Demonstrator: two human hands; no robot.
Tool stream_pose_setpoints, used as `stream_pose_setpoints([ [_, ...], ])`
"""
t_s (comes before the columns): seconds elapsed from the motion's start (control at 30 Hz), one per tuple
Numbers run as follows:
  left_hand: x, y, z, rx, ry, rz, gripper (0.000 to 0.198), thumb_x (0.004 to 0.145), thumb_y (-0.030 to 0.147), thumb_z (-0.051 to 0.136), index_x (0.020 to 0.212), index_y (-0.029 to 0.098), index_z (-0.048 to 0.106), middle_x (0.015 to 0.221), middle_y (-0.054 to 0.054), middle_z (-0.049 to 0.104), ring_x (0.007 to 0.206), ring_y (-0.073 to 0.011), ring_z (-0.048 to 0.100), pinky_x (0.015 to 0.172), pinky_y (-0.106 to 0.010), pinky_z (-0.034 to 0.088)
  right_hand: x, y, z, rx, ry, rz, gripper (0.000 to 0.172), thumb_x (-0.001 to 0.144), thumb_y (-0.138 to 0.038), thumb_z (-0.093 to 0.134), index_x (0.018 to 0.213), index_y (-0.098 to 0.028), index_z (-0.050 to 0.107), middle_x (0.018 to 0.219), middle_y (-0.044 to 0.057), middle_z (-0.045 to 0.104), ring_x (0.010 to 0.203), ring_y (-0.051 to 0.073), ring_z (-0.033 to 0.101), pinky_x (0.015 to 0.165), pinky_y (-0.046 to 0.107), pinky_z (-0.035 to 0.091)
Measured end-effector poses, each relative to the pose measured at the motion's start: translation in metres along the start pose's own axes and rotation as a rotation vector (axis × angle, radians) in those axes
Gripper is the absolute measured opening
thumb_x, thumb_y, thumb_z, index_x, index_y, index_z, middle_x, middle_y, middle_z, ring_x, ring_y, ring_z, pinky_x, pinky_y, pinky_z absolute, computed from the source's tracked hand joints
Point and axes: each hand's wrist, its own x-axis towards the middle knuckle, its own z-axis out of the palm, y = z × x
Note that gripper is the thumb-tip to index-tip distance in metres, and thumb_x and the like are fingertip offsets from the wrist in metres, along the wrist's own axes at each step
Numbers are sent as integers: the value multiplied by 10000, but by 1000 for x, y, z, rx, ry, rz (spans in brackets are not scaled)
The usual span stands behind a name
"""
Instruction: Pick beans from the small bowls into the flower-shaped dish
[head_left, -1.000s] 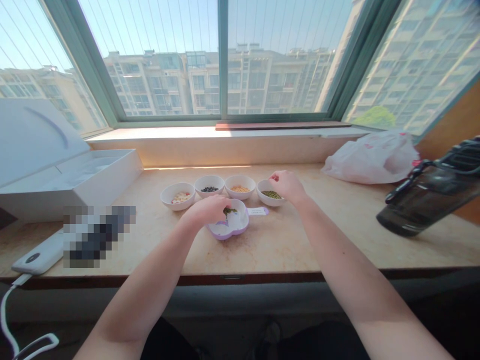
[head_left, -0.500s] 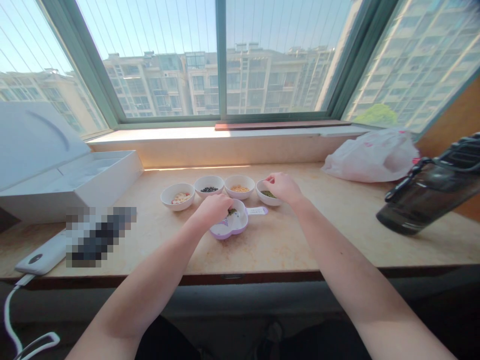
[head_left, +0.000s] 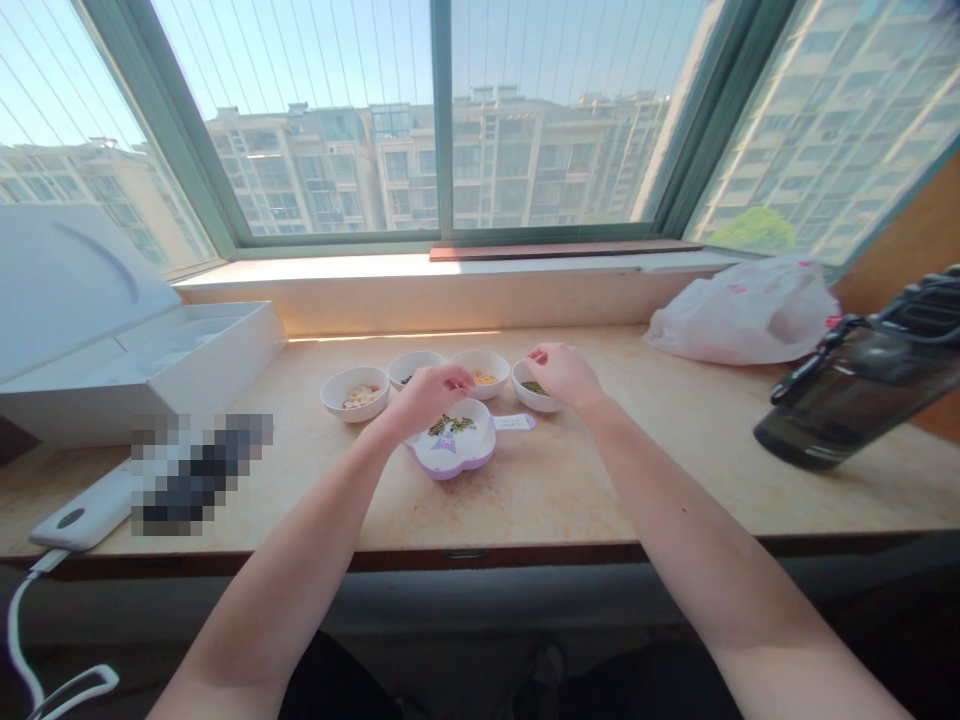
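A shallow white dish with a lilac rim (head_left: 454,455) lies on the stone counter (head_left: 570,480), with a short handle pointing right and a printed cartoon figure. Green mung beans (head_left: 451,425) are scattered on it. My left hand (head_left: 429,397) hangs just above the dish, fingers curled, partly hiding the bowl of black beans (head_left: 416,363) and the bowl of yellow grains (head_left: 486,368). My right hand (head_left: 564,376) has its fingertips at the white bowl of mung beans (head_left: 535,392). Farther left stands a bowl of pale mixed pieces (head_left: 356,395).
A white open box (head_left: 142,370) stands at the left, with a pixelated object (head_left: 199,472) and a white power bank (head_left: 82,510) in front of it. A plastic bag (head_left: 742,315) and a dark bottle (head_left: 847,400) lie on the right, below a large window.
My left hand has lifted off the dish and moved toward the far bowls, and more green beans now show on the dish. My right hand stays at the mung bean bowl.
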Motion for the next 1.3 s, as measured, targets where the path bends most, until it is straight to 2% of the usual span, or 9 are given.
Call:
stream_pose_setpoints([
  [0.07,1,6,3,-210,17,-32,32,779,196,746,795,177,725,795,-45,706,735,-155,610,736,-276,452,0,-4,0,111,13,-47,184,882,-274,619,896,-172,771,964,105,779,870,228,689,789,320,488],
  [0.13,1,9,6,-428,40,-88,165,753,247,802,850,157,704,803,-45,707,715,-139,616,728,-278,463,-1,-10,1,288,0,-120,193,883,-299,624,886,-166,765,959,101,779,837,210,682,785,315,495],
  [0.3,3,4,8,-778,51,-246,349,678,228,881,904,150,627,884,-53,720,773,-122,649,802,-285,486,-14,-27,3,681,-168,-252,287,859,-433,657,921,-174,764,911,60,767,784,178,658,736,298,496],
  [0.5,4,-3,11,-823,63,-306,332,694,208,877,879,151,608,876,-38,714,813,-118,670,855,-288,497,-30,-43,12,862,-345,-256,342,804,-459,721,1003,-181,743,859,36,736,648,127,595,571,247,438],
  [0.73,1,1,21,-786,99,-286,297,698,187,873,839,140,616,809,-36,720,797,-128,689,901,-314,531,-32,-43,16,829,-314,-299,416,781,-551,746,965,-177,753,733,11,683,568,115,540,534,254,417],
  [0.97,1,-2,26,-535,116,-204,278,791,272,805,994,145,661,859,-92,756,788,-199,721,809,-350,570,-31,-42,14,644,-199,-364,323,832,-493,704,831,-178,776,701,18,690,597,130,527,593,279,400],
  [1.07,2,-8,24,-129,100,-107,93,859,201,675,946,166,684,828,-72,745,770,-194,700,777,-333,554,-29,-41,13,588,-145,-362,269,865,-425,652,820,-181,756,767,33,720,606,136,535,610,285,413],
  [1.2,1,-11,19,549,-71,41,153,859,119,570,851,175,712,860,-60,734,833,-202,666,837,-329,513,-21,-34,13,605,-33,-282,242,880,-403,618,847,-187,722,788,38,706,670,156,559,631,288,414],
  [1.3,0,-11,18,730,-264,121,181,863,123,569,910,181,734,934,-56,734,872,-199,662,828,-300,494,-16,-31,14,798,-66,-207,255,879,-426,609,859,-187,696,730,12,643,602,126,484,570,274,359],
])
